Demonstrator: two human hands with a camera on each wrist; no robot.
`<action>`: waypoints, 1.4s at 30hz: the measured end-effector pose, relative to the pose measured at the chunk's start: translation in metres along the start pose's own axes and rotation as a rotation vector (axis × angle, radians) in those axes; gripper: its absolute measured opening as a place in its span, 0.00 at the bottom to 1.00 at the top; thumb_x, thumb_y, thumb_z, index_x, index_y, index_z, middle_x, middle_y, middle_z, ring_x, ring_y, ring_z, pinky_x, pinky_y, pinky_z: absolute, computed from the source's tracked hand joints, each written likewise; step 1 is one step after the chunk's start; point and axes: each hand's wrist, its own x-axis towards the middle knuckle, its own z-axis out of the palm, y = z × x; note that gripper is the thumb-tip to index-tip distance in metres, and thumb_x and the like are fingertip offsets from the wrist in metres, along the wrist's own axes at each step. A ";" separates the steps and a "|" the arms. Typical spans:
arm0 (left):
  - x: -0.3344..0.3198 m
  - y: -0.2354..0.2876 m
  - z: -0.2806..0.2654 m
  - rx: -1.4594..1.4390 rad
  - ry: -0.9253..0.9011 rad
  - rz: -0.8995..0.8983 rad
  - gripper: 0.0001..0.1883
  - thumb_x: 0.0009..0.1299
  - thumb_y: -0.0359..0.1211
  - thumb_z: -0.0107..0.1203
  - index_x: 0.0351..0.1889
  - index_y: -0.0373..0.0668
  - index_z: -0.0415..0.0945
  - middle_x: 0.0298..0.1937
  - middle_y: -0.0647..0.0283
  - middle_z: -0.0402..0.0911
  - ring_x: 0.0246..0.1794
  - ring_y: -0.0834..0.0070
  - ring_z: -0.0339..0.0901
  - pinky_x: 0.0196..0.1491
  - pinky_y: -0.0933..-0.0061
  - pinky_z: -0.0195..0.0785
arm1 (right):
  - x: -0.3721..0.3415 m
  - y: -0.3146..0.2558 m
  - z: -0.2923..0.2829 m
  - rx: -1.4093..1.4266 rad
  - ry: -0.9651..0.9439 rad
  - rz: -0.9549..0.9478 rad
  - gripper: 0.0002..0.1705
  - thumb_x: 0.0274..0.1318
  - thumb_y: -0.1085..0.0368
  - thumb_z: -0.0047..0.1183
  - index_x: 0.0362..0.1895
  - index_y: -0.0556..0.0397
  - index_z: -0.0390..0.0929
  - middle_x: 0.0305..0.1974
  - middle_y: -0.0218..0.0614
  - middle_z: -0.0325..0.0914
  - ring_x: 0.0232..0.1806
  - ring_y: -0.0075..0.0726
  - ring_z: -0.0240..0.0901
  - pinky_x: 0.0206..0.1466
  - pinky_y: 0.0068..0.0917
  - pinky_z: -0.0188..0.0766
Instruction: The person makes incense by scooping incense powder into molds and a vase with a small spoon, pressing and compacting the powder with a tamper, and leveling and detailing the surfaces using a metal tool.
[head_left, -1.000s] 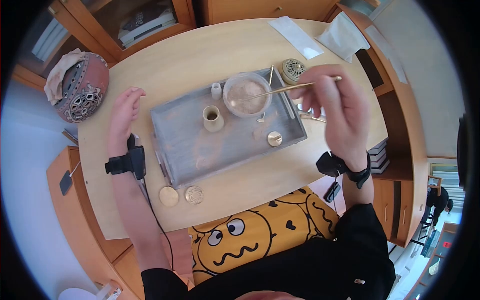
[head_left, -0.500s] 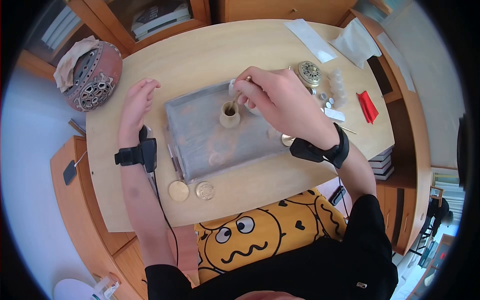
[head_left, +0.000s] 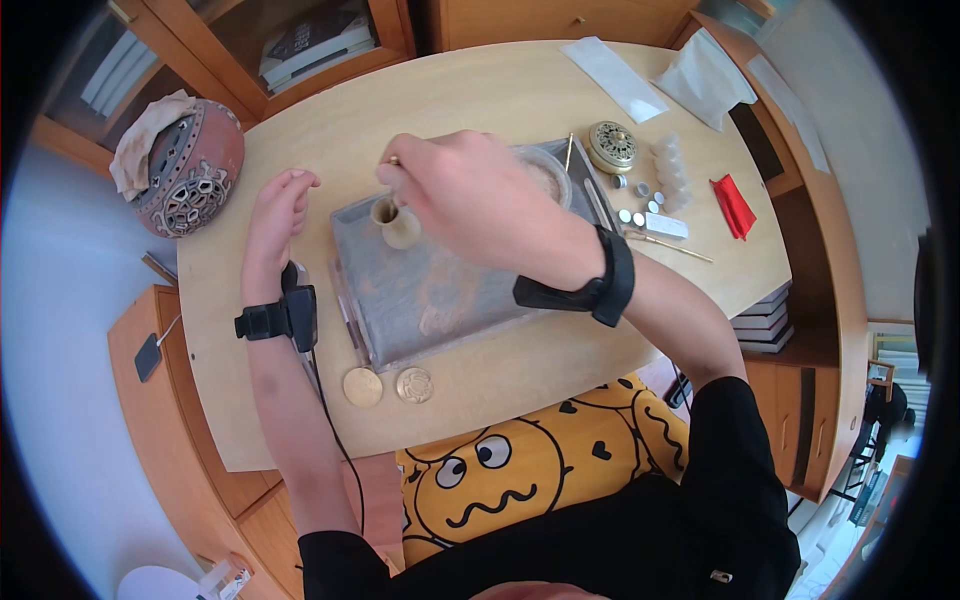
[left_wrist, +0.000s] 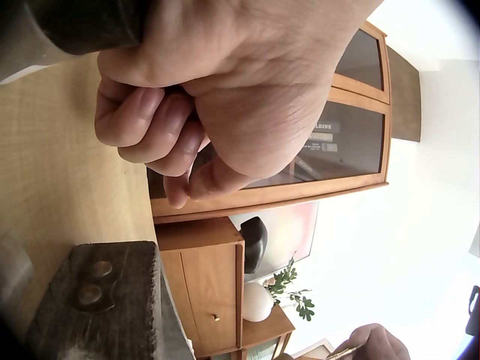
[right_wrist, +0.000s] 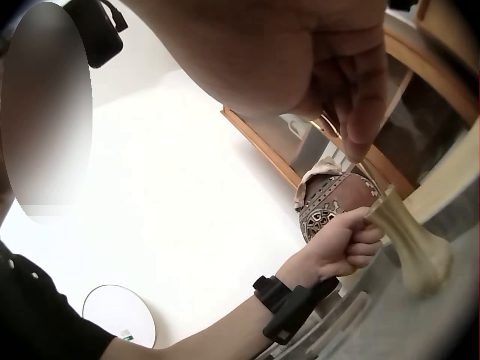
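The right hand (head_left: 480, 200) pinches a thin brass tool (right_wrist: 371, 174) whose lower end reaches the mouth of a pale vase (head_left: 401, 228). In the head view this vase leans to the upper left, over the grey tray (head_left: 390, 335). Whether its base touches the tray cannot be told. The left hand (head_left: 276, 220) is left of the tray with fingers loosely curled, holding nothing. In the left wrist view the left hand (left_wrist: 217, 97) is beside the tray's dark corner (left_wrist: 97, 300). Behind the right hand, the powder bowl (head_left: 562, 178) is partly hidden.
Two brass discs, one plain (head_left: 362, 387) and one patterned (head_left: 413, 385), lie near the front edge. Right of the tray are a pierced brass burner (head_left: 612, 147), small containers, a brush (head_left: 675, 246) and a red pouch (head_left: 734, 208). A large pierced pot (head_left: 205, 165) is at the left.
The right hand has moved left from over the bowl with its brass tool. The vase stands further left than before and now leans. The left hand has stayed beside the tray.
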 end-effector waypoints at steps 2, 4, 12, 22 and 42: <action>0.000 -0.001 0.000 -0.008 -0.006 0.003 0.07 0.73 0.36 0.52 0.34 0.45 0.75 0.20 0.82 0.55 0.16 0.93 0.48 0.19 0.84 0.37 | 0.001 -0.002 -0.001 -0.036 -0.001 -0.042 0.09 0.60 0.66 0.51 0.35 0.61 0.77 0.23 0.53 0.77 0.28 0.58 0.78 0.32 0.45 0.74; 0.000 -0.001 -0.001 -0.006 -0.013 0.003 0.07 0.73 0.36 0.52 0.34 0.46 0.75 0.20 0.82 0.55 0.16 0.93 0.48 0.19 0.85 0.37 | 0.002 -0.010 -0.006 -0.128 -0.028 -0.081 0.10 0.64 0.63 0.50 0.36 0.59 0.77 0.23 0.47 0.78 0.27 0.56 0.78 0.30 0.42 0.73; -0.001 -0.002 -0.002 0.029 0.003 0.003 0.07 0.74 0.37 0.51 0.35 0.46 0.75 0.20 0.82 0.55 0.17 0.93 0.48 0.19 0.84 0.37 | -0.040 -0.016 -0.062 -0.060 0.184 -0.038 0.05 0.62 0.69 0.53 0.38 0.58 0.77 0.25 0.43 0.79 0.26 0.49 0.78 0.30 0.36 0.74; -0.001 -0.004 -0.001 0.074 0.008 -0.004 0.08 0.75 0.38 0.49 0.36 0.47 0.75 0.21 0.83 0.53 0.18 0.92 0.46 0.21 0.84 0.37 | -0.093 0.013 -0.027 -0.253 0.024 -0.137 0.13 0.48 0.72 0.60 0.40 0.55 0.77 0.35 0.35 0.78 0.34 0.39 0.78 0.32 0.31 0.75; 0.003 -0.004 -0.002 0.055 0.015 -0.013 0.07 0.71 0.37 0.52 0.34 0.47 0.76 0.21 0.83 0.54 0.18 0.92 0.47 0.21 0.83 0.37 | -0.105 0.016 -0.010 -0.278 0.018 -0.178 0.18 0.42 0.77 0.61 0.42 0.59 0.76 0.36 0.38 0.77 0.35 0.43 0.77 0.32 0.31 0.75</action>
